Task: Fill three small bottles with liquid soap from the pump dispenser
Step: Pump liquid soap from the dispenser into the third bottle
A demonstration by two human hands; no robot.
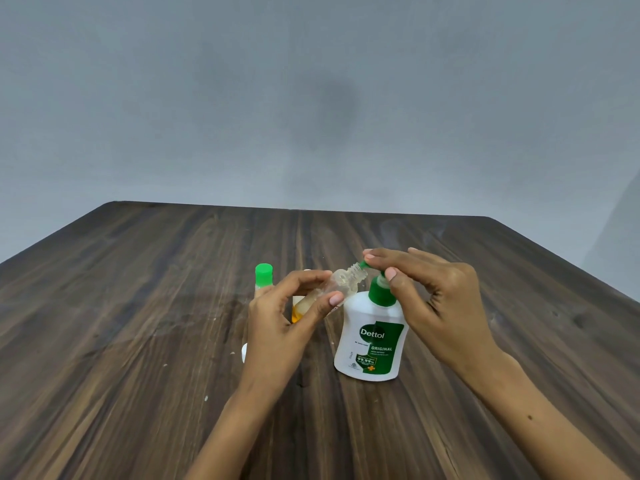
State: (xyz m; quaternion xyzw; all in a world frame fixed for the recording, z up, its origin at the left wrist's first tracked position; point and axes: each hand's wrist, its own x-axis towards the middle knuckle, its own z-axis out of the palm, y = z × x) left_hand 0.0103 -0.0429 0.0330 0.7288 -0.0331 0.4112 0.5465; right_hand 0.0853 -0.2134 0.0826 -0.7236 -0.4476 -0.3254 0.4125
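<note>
The left hand (287,317) grips a small clear bottle (341,284) tilted with its mouth at the pump dispenser (372,337) nozzle; the right hand (426,292) presses the pump head with straight fingers. A green-capped bottle (264,276) on the bench (138,306) looks finished; a third, seemingly amber-filled, sits half hidden behind the left hand.

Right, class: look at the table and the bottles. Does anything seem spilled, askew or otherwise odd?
Little stands out. The small clear bottle is tilted, but only because the left hand holds its mouth up to the pump dispenser's nozzle. A few pale specks dot the table; no clear spill.
</note>
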